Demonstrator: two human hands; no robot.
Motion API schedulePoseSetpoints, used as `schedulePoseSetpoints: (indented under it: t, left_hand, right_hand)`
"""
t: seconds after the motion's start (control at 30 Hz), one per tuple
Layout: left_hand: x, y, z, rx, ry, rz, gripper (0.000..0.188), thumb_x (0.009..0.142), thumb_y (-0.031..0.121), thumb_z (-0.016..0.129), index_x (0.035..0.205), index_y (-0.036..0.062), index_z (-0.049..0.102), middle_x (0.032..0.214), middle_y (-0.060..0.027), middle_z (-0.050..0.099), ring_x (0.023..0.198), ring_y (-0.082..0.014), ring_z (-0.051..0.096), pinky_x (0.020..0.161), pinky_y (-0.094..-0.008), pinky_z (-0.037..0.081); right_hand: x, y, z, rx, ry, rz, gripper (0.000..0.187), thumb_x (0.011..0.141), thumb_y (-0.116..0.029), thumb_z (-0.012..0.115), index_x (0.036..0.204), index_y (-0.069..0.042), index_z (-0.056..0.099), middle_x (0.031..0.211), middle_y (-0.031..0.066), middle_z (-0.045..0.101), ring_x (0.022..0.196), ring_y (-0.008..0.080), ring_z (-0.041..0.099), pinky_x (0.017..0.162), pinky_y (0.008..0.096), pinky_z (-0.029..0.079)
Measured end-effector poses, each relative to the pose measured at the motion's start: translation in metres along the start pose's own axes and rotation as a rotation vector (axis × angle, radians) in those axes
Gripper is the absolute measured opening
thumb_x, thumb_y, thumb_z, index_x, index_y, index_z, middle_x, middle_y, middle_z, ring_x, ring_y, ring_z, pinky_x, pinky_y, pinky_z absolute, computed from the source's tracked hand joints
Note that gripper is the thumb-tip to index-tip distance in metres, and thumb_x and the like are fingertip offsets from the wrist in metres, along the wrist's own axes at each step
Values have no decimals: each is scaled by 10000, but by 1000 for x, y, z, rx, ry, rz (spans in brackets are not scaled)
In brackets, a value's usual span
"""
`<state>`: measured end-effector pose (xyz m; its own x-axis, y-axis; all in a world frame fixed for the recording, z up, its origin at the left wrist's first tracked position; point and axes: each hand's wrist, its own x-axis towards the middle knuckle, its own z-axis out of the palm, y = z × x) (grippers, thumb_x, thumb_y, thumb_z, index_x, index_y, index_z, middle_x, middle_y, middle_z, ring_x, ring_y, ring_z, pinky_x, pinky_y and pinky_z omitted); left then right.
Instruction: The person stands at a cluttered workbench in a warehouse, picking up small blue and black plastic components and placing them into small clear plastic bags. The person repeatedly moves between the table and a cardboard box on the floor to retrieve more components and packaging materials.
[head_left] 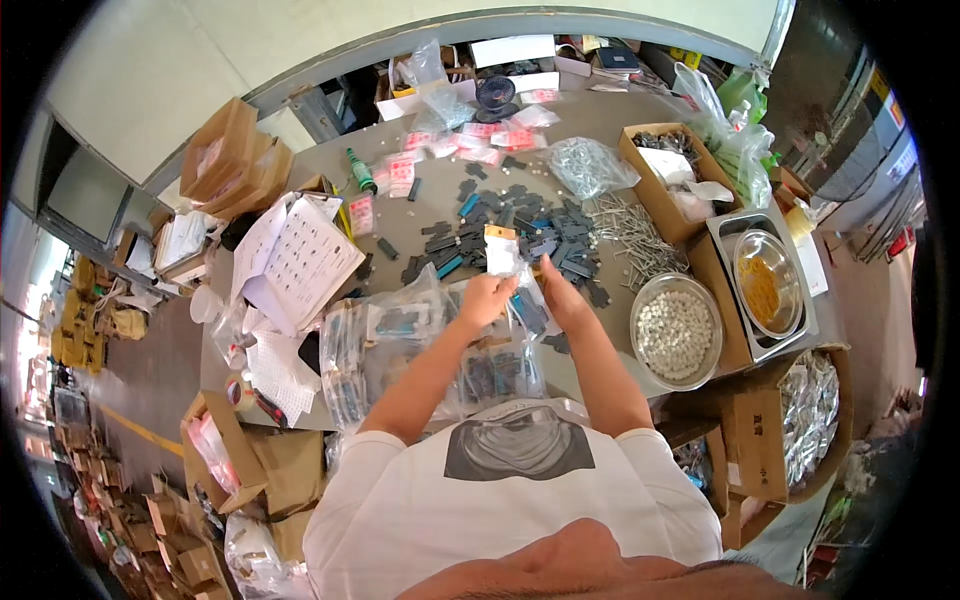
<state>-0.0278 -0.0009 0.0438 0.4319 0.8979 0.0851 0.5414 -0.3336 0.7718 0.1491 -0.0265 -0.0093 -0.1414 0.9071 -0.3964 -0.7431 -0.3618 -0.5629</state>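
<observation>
Between my hands, over the middle of the table, is a clear plastic bag (530, 314) with dark grey and blue pieces in it. My left hand (486, 301) is closed on the bag's left side, fingers pinched. Along the opposite side, my right hand (567, 298) grips the bag, its fingers fairly straight. A whitish packet with an orange-brown top (502, 252) stands up just beyond my fingers; whether it belongs to the bag I cannot tell. Behind it spreads a loose pile of dark grey pieces (570, 235), a few of them blue. Filled clear bags (400, 345) lie in rows by my left forearm.
To the right are a bowl of white pellets (678, 335), loose screws (632, 236), a steel bowl with yellowish parts (765, 285) and a cardboard box (662, 195). On the left lie printed sheets (310, 262) and a green bottle (360, 172). Red-and-white packets (485, 140) lie farther back.
</observation>
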Motion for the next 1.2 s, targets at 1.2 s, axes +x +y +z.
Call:
schedulePoseSetpoints:
  t: [1.2]
  left_hand:
    - [-84,40,1,-928,137,-254,344,884,319,584,878,-17,658,846,-31,647,753,-78,565,633,-240,455]
  right_hand:
    - [-111,2,69,-1479,-297,-1260,303,590,35,641,876,-59,608,1027,135,589,974,350,557,833,445,460]
